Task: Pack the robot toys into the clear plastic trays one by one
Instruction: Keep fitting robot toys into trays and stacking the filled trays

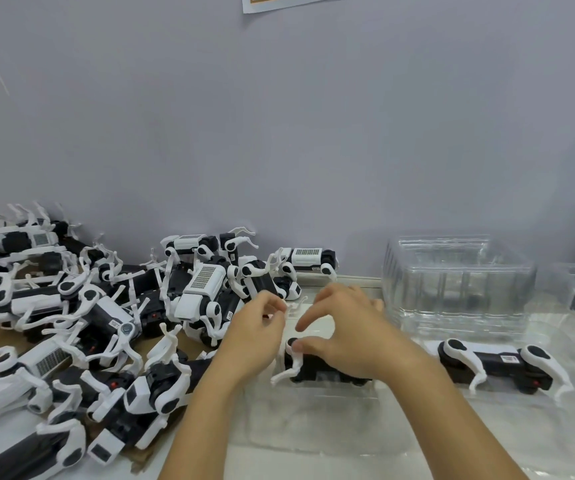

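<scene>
Both hands grip one robot toy (317,365) over the clear tray (314,420): left hand (255,341) pinching a leg, right hand (345,337) curled round the body; tuck legs flat, then press evenly.

Glossy white and matt black plastic on the robot toys (81,323), some with perforated grille panels. Clear, shiny, ribbed plastic in the stacked trays (459,289). Brown cardboard (154,344) beneath the pile. Smooth matt wall (279,133).

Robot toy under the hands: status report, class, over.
Left hand pinching a white leg. Right hand pressing the robot toy into the clear tray. Toy pile close at left, nothing blocking.
</scene>
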Demonstrator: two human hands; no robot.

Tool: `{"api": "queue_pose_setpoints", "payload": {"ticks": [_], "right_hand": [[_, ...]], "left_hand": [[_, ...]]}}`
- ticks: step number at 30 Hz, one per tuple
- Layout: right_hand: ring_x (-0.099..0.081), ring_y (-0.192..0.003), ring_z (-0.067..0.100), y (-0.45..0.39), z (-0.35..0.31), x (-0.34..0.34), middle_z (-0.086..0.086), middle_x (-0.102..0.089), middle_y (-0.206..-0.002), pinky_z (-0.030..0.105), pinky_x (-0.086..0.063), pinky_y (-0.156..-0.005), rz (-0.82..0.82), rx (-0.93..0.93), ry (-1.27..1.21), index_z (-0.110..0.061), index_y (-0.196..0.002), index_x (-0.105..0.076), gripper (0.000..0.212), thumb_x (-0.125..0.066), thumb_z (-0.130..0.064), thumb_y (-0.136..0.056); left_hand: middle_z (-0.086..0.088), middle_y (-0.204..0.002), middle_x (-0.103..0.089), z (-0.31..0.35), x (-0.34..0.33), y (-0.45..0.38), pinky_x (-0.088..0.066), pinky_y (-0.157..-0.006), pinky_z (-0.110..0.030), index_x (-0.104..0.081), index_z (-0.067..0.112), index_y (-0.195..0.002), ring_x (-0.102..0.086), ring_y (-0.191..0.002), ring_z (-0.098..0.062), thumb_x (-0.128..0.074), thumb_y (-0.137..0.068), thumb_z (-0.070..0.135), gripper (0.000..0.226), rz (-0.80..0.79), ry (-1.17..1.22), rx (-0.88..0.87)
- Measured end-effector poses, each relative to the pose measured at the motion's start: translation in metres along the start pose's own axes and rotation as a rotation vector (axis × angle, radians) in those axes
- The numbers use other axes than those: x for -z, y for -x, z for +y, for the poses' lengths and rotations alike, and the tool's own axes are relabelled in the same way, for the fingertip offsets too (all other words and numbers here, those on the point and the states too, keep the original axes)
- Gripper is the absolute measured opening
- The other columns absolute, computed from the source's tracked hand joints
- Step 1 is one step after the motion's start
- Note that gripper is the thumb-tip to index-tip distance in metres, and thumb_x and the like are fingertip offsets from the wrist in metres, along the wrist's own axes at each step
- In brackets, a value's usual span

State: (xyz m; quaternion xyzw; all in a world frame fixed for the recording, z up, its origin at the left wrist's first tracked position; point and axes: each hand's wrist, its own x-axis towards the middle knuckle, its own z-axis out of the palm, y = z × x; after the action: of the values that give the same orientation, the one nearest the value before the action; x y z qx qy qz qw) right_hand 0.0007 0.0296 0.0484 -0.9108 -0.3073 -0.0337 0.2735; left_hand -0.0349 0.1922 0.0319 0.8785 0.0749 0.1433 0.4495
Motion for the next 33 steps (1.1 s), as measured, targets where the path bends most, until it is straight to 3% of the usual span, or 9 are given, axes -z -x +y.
{"api": "queue_pose_setpoints", "payload": {"ticks": [6, 9, 11, 16, 21, 23, 27, 29, 33], "right_hand": [[-0.046, -0.105, 0.008, -0.003, -0.013, -0.02, -0.02, -0.06, -0.093, 0.031, -0.031, -0.09, 0.083, 0.063, -0.03, -0.036, -0.095, -0.077, 0.015, -0.076, -0.043, -0.081], [-0.055, -0.066, 0.006, -0.004, -0.011, -0.02, -0.019, -0.053, -0.061, 0.029, -0.048, -0.068, 0.051, 0.035, -0.148, -0.031, -0.084, -0.08, 0.006, -0.081, -0.033, -0.078], [-0.049, -0.054, 0.007, -0.004, -0.012, -0.02, -0.016, -0.05, -0.055, 0.025, -0.043, -0.056, 0.033, 0.037, -0.152, -0.029, -0.077, -0.079, 0.003, -0.082, -0.029, -0.077], [-0.048, -0.055, 0.006, -0.005, -0.009, -0.02, -0.018, -0.051, -0.052, 0.022, -0.038, -0.055, 0.007, 0.032, -0.168, -0.03, -0.078, -0.078, 0.002, -0.08, -0.032, -0.079], [-0.053, -0.088, -0.005, -0.003, 0.004, -0.006, -0.022, -0.061, -0.089, 0.02, -0.045, -0.083, 0.033, 0.051, -0.18, -0.036, -0.095, -0.076, 0.012, -0.077, -0.035, -0.083], [-0.051, -0.095, -0.002, 0.0, 0.016, 0.008, -0.02, -0.06, -0.096, 0.022, -0.043, -0.087, 0.054, -0.003, -0.144, -0.04, -0.088, -0.074, 0.01, -0.08, -0.037, -0.081], [-0.046, -0.125, 0.015, 0.012, 0.036, 0.034, -0.01, -0.05, -0.128, 0.041, -0.034, -0.112, -0.147, -0.198, -0.1, -0.049, -0.08, -0.073, 0.024, -0.087, -0.054, -0.062], [-0.04, -0.131, 0.02, 0.016, 0.034, 0.04, -0.009, -0.044, -0.134, 0.045, -0.033, -0.113, -0.21, -0.254, -0.092, -0.052, -0.084, -0.072, 0.03, -0.089, -0.056, -0.059], [-0.038, -0.126, 0.015, 0.014, 0.027, 0.033, -0.009, -0.047, -0.131, 0.033, -0.031, -0.1, -0.126, -0.241, -0.021, -0.041, -0.085, -0.075, 0.022, -0.087, -0.047, -0.068]], "left_hand": [[0.008, -0.101, -0.07, -0.008, -0.007, -0.002, -0.041, -0.07, -0.007, -0.072, 0.019, -0.101, -0.062, -0.099, 0.0, -0.044, -0.099, 0.007, 0.03, 0.015, 0.114, 0.111], [0.006, -0.102, -0.071, -0.008, -0.007, -0.002, -0.043, -0.077, -0.014, -0.072, 0.018, -0.101, -0.064, -0.102, -0.005, -0.044, -0.099, 0.007, 0.03, 0.021, 0.134, 0.126], [0.007, -0.101, -0.071, -0.008, -0.007, -0.001, -0.042, -0.075, -0.013, -0.072, 0.018, -0.101, -0.064, -0.1, -0.004, -0.045, -0.099, 0.008, 0.029, 0.021, 0.125, 0.125], [0.009, -0.101, -0.071, -0.009, -0.008, -0.002, -0.041, -0.072, -0.012, -0.071, 0.02, -0.1, -0.064, -0.097, 0.0, -0.043, -0.098, 0.007, 0.031, 0.027, 0.087, 0.111], [0.006, -0.1, -0.071, -0.011, -0.007, -0.001, -0.047, -0.074, -0.02, -0.071, 0.023, -0.098, -0.066, -0.088, -0.014, -0.045, -0.1, 0.011, 0.029, 0.021, 0.065, 0.105], [0.003, -0.099, -0.072, -0.011, -0.008, -0.002, -0.047, -0.066, -0.019, -0.07, 0.023, -0.097, -0.061, -0.08, -0.019, -0.045, -0.1, 0.012, 0.028, 0.021, 0.079, 0.121], [0.003, -0.098, -0.072, -0.012, -0.008, -0.003, -0.045, -0.061, -0.017, -0.07, 0.023, -0.097, -0.057, -0.079, -0.019, -0.044, -0.1, 0.012, 0.028, 0.015, 0.081, 0.123], [0.003, -0.098, -0.071, -0.012, -0.009, -0.002, -0.044, -0.055, -0.01, -0.07, 0.022, -0.096, -0.058, -0.079, -0.019, -0.044, -0.1, 0.012, 0.028, 0.012, 0.091, 0.123], [0.004, -0.1, -0.071, -0.013, -0.009, -0.003, -0.046, -0.059, -0.013, -0.068, 0.023, -0.097, -0.062, -0.081, -0.024, -0.043, -0.101, 0.012, 0.029, 0.025, 0.078, 0.133]]}}
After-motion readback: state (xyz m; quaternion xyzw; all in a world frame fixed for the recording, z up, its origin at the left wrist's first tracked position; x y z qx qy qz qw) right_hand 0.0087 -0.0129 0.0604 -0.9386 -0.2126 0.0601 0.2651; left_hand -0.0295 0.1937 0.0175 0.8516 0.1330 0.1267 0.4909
